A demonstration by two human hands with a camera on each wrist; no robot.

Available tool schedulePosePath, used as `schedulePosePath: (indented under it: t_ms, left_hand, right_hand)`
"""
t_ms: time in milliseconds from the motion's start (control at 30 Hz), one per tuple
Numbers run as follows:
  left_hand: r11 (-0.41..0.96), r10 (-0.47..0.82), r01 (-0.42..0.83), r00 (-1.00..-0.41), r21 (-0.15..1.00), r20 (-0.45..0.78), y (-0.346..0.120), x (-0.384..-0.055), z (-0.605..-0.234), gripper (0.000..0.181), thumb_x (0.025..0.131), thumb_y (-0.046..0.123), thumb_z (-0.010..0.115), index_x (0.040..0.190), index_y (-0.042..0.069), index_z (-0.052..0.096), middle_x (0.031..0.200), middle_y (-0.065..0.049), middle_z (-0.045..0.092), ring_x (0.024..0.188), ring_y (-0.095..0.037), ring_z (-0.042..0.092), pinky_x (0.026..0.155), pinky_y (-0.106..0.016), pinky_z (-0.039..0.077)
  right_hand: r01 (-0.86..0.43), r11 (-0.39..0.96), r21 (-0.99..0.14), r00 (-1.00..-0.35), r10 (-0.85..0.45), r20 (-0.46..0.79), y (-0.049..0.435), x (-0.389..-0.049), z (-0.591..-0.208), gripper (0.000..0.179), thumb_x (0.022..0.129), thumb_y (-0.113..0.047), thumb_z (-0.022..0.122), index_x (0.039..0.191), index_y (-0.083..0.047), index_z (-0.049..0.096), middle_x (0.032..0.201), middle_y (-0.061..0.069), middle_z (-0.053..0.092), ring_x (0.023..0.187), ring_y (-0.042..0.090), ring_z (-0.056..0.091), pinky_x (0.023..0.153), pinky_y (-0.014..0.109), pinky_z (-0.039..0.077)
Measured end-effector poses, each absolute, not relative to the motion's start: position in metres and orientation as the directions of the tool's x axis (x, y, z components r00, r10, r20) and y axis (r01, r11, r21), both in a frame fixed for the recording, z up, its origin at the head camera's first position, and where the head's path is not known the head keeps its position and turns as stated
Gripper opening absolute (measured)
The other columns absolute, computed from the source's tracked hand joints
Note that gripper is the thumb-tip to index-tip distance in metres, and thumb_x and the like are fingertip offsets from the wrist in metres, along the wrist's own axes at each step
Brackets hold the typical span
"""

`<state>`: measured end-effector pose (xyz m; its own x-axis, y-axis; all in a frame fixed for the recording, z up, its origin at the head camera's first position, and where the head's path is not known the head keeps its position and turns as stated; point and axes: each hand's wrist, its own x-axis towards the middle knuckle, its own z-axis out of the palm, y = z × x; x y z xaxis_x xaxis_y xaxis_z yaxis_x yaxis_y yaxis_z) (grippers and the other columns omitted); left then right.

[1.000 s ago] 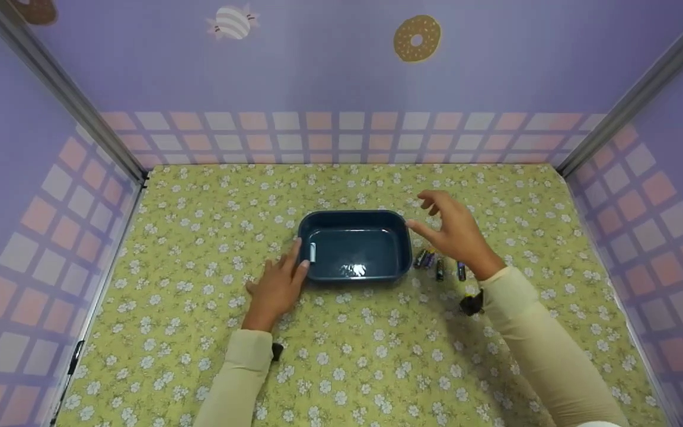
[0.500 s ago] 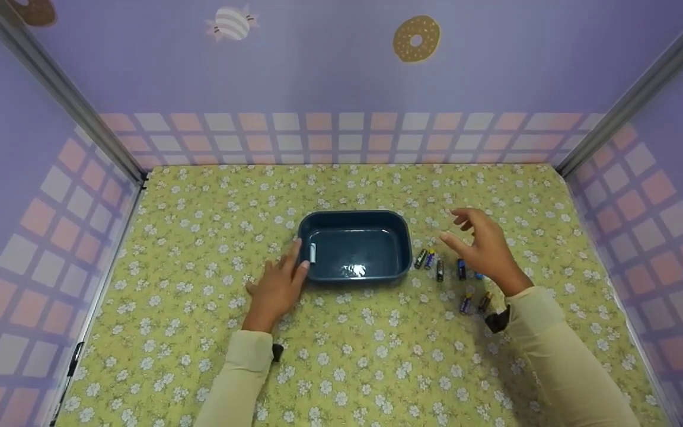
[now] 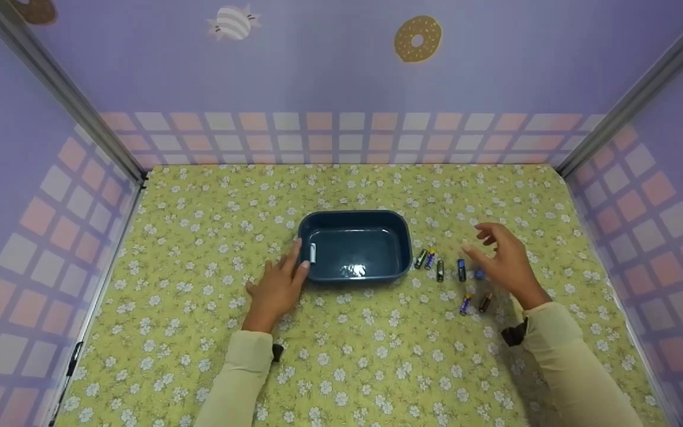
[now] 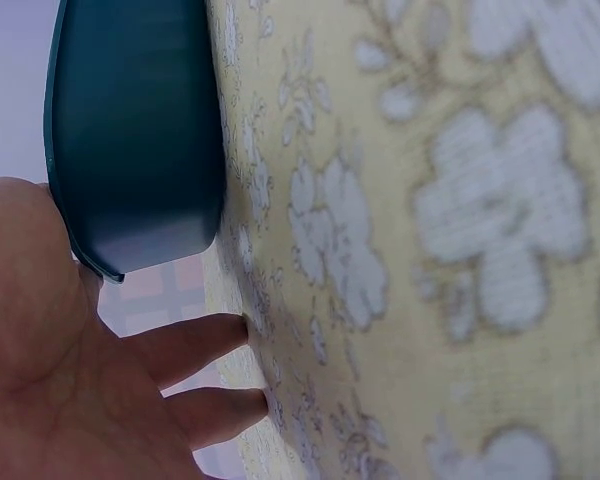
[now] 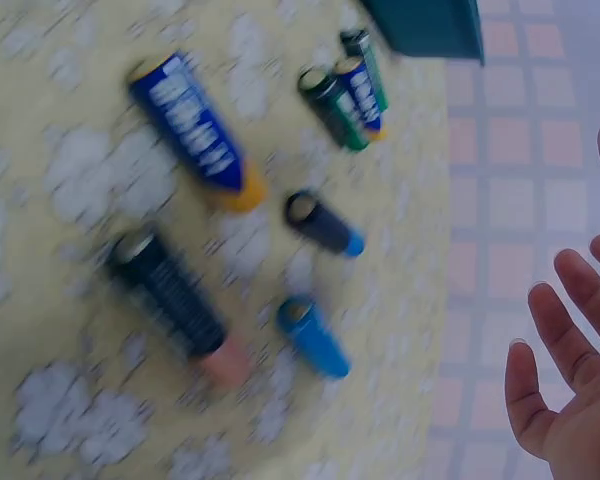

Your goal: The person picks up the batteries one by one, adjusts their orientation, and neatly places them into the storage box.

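Left hand (image 3: pixel 276 290), fingers spread, touched blue basin (image 3: pixel 356 246) at its left. Right hand (image 3: pixel 507 264), fingers apart, hung near seven batteries (image 3: pixel 440 271) right of basin on floral cloth (image 3: pixel 341 350). White lettering (image 5: pixel 193 125) on blue-yellow battery (image 5: pixel 215 165) was unreadable.

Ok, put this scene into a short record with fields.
surface: yellow-green floral cloth
container: dark teal basin, upright on the cloth
loose items: seven batteries, lying right of the basin
left grip: touching the basin's left edge
right grip: raised near the batteries, nothing seen in it
backdrop: purple wall, checkered band below
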<state>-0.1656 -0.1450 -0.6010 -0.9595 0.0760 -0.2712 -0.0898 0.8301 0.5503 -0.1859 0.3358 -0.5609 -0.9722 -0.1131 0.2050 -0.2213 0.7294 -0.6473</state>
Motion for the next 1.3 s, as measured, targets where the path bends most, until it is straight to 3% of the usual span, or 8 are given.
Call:
schedulePosePath:
  t_ms: [667,933,1300]
  left_hand:
    - [0.840,0.062,-0.107,-0.955,0.531,-0.290,-0.145,-0.166,-0.601,0.065,0.099,0.079,0.014,0.157,0.058,-0.009,0.170,-0.006,0.024,0.156,-0.049,0.008,0.102,-0.091,0.002]
    - [0.816,0.071,-0.106,-0.957,0.568,-0.281,-0.145,-0.165,-0.600,0.065,0.100,0.077,0.017,0.158,0.058,-0.005,0.170,-0.006,0.025,0.157,-0.048,0.007,0.102,-0.091,0.000]
    - [0.820,0.068,-0.108,-0.957,0.562,-0.283,-0.143,-0.165,-0.601,0.067,0.098,0.080,0.015,0.158,0.058,-0.006,0.170,-0.005,0.023,0.157,-0.047,0.007,0.103,-0.091,0.000]
  right_hand:
    - [-0.115,0.749,-0.653,-0.993,-0.062,0.104,0.375,-0.168,-0.600,0.065,0.095,-0.046,0.071,0.143,-0.006,0.053,0.126,0.021,0.061,0.109,0.036,0.059,0.086,0.060,0.050]
    - [-0.108,0.742,-0.662,-0.994,-0.069,0.086,0.378,-0.164,-0.607,0.063,0.095,-0.040,0.074,0.144,-0.008,0.052,0.126,0.019,0.061,0.108,0.033,0.059,0.085,0.058,0.051]
    - [-0.059,0.744,-0.665,-0.998,-0.057,0.025,0.382,-0.161,-0.615,0.071,0.094,-0.051,0.071,0.147,-0.009,0.051,0.126,0.016,0.061,0.111,0.035,0.062,0.089,0.059,0.053]
